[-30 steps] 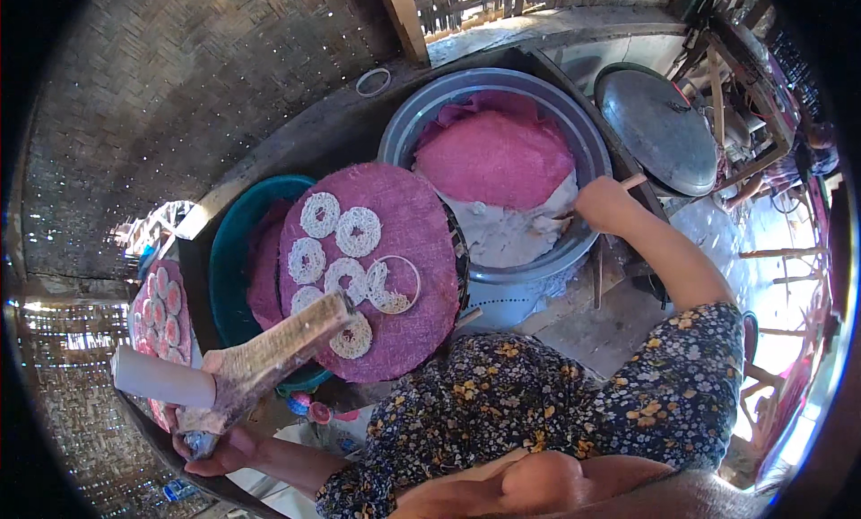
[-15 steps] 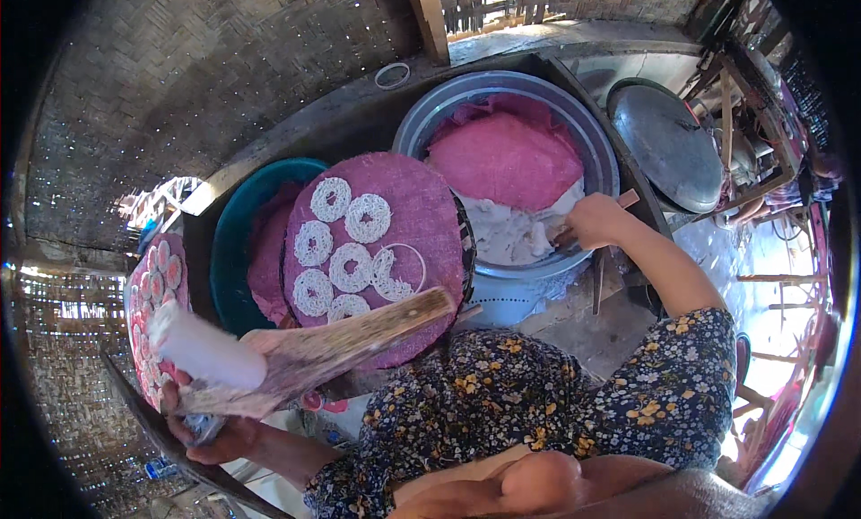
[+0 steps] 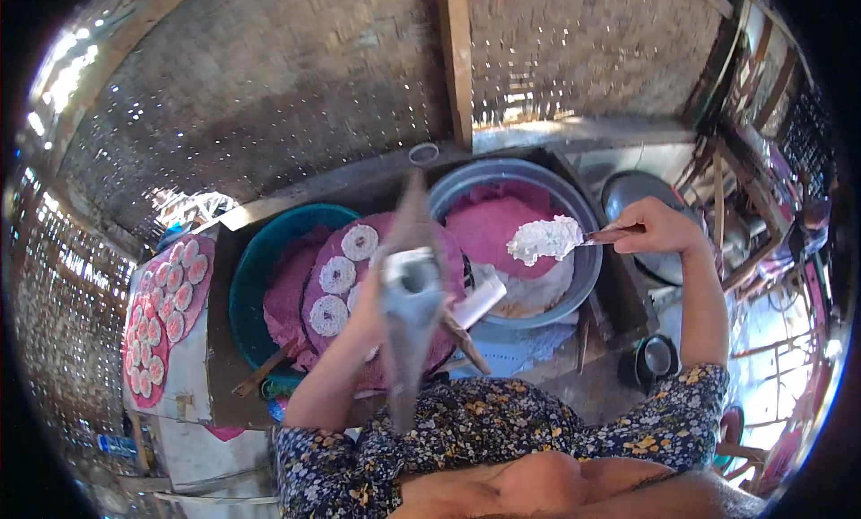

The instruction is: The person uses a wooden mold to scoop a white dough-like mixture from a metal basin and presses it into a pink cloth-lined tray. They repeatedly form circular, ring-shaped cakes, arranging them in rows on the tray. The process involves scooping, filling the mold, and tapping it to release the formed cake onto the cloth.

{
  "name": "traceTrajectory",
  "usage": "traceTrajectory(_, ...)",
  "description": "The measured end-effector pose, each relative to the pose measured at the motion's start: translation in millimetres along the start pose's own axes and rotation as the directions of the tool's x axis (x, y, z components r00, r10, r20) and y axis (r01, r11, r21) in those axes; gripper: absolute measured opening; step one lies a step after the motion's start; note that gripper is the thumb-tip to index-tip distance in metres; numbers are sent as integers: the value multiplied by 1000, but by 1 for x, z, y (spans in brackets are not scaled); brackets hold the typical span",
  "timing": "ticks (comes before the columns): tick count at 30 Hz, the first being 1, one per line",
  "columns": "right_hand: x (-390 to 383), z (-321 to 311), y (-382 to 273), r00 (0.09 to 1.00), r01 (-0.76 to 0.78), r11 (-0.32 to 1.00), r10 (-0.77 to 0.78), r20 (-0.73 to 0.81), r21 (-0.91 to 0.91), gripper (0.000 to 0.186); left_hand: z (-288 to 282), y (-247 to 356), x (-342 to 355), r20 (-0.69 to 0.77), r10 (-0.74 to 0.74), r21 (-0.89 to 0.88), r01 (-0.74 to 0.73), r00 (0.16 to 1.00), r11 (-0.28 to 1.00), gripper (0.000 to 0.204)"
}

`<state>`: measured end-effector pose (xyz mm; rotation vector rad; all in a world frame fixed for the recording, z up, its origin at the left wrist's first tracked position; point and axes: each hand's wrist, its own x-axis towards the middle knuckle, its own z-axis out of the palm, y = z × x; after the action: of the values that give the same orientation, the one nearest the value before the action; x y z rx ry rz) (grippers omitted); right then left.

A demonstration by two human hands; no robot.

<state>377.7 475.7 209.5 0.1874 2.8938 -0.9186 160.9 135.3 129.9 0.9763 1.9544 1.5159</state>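
Observation:
My left hand (image 3: 366, 314) grips a wooden press tool (image 3: 404, 331), now upended and blurred, with the dark opening of its metal cylinder (image 3: 410, 272) facing up; a white roller-like piece (image 3: 477, 300) juts out to the right. My right hand (image 3: 659, 227) is closed on a flat paddle (image 3: 608, 236) carrying a lump of white paste (image 3: 542, 242) above the grey tub (image 3: 587, 286). In that tub lie pink cloth (image 3: 475, 218) and more white paste. Behind the tool, lacy white rings (image 3: 329, 314) rest on a round pink cloth-covered tray (image 3: 323, 348), partly hidden.
A teal basin (image 3: 242, 295) sits under the tray. At left is a board of pink-and-white rounds (image 3: 161, 313). A metal lid (image 3: 628, 205) is at back right, woven walls (image 3: 269, 70) surround the bench, and part of another person (image 3: 812, 214) shows at far right.
My left hand has raised and turned the press upright toward the middle. My right hand has lifted a scoop of paste out of the tub. The view has shifted toward the wall.

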Motion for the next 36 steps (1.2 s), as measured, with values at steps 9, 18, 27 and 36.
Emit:
traceTrajectory(9, 13, -18, -92, 990, 139, 925, -139, 25, -354, 30, 56, -7, 47, 244, 415, 118, -452, 876, 884, 53)
traceTrajectory(18, 38, 53, -159, 826, 180, 233, -564, 18, -956, 12, 71, -5, 64, 164, 358, 319, -392, 919, 863, 45)
traceTrajectory(27, -2, 14, -133, 641, 56, 555, -657, -396, -830, 14, 56, -56, 87, 130, 225, -113, -211, 966, 971, 40)
traceTrajectory(36, 11, 14, -119, 722, 207, 546, -645, -250, -812, 19, 65, -22, 66, 73, 372, 425, -367, 925, 827, 43)
